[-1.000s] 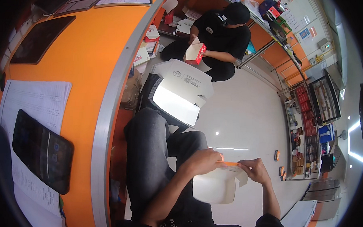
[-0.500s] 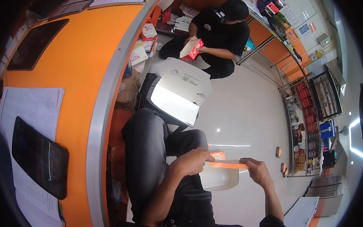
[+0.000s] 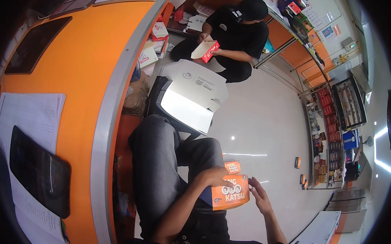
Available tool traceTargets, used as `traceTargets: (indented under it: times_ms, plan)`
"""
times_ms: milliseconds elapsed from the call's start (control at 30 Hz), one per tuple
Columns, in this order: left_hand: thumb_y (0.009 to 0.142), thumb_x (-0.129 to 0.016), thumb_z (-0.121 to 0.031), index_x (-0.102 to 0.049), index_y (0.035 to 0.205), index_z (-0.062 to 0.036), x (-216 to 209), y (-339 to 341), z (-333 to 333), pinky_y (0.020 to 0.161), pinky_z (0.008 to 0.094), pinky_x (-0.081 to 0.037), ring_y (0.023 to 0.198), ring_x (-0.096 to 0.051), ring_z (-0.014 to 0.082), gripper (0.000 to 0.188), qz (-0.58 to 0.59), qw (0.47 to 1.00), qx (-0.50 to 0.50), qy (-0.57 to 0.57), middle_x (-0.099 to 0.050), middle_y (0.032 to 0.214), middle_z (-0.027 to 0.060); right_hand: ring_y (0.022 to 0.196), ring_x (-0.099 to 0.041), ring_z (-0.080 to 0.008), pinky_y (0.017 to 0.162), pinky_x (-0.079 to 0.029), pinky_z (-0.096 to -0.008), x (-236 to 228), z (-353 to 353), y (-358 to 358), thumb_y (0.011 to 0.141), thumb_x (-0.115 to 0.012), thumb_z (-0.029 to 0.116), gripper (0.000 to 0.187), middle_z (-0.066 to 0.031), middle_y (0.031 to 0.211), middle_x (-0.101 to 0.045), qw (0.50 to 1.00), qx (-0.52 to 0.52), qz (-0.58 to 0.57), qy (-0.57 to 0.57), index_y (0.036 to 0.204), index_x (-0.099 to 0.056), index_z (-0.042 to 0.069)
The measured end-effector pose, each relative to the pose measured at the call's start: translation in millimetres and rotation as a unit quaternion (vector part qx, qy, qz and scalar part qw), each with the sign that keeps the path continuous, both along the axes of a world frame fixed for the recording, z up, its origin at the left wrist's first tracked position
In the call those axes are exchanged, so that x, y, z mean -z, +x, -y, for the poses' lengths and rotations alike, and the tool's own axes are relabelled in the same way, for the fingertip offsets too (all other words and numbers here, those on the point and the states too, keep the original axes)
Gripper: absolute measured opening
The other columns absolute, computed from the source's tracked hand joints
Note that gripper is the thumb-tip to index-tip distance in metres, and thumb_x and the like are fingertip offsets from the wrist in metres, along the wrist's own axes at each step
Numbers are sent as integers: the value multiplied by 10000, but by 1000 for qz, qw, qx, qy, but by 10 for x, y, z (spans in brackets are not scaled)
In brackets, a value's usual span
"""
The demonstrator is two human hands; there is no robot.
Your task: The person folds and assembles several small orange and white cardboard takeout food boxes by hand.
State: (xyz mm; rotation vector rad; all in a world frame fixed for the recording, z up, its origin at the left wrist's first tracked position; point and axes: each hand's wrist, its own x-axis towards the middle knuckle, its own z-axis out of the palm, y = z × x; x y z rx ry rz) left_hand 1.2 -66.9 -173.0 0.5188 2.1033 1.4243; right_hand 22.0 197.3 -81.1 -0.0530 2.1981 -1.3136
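Observation:
An orange printed food carton, closed with its lid face up, is in front of me by my thigh. Its near left side looks dark blue. My left hand grips its upper left corner, fingers lying over the top. Just off its right edge is my right hand, fingers stretched out and apart, holding nothing. Right behind the carton sits another orange carton, partly covered by the first. Beyond my knees, an unfolded white cardboard box lies on something black.
A co-worker crouches ahead, holding a red and white carton. An orange counter at left carries a phone, a tablet and papers. Small orange cartons lie on the floor at right, near a stocked shelf.
The carton's flap, earlier raised with its pale inside showing, is now down and its printed face is up. My right hand has let go and moved slightly left and nearer.

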Motion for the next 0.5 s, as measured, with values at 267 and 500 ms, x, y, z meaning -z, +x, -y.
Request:
traceTargets:
  times_ms: [267,500]
  plan:
    - [830,-676,-619,-530,1312,-6,-336,27,93,990,434,-457,1206,-550,357,793,-20,994,-66,84,-525,1318,240,1137,-561,-161,986,-442,-310,-248,360,-154,1060,-435,250,492,-126,1242,-622,998,-46,24,43,1463,-389,-28]
    - [932,-623,-492,-476,1383,-9,-382,-62,-34,1016,393,-434,1226,-531,319,677,-61,979,-105,165,-550,1317,170,1068,-607,-160,936,-476,-304,-474,522,-314,995,-568,173,429,-163,1169,-671,987,-118,-82,70,1349,-523,-65]
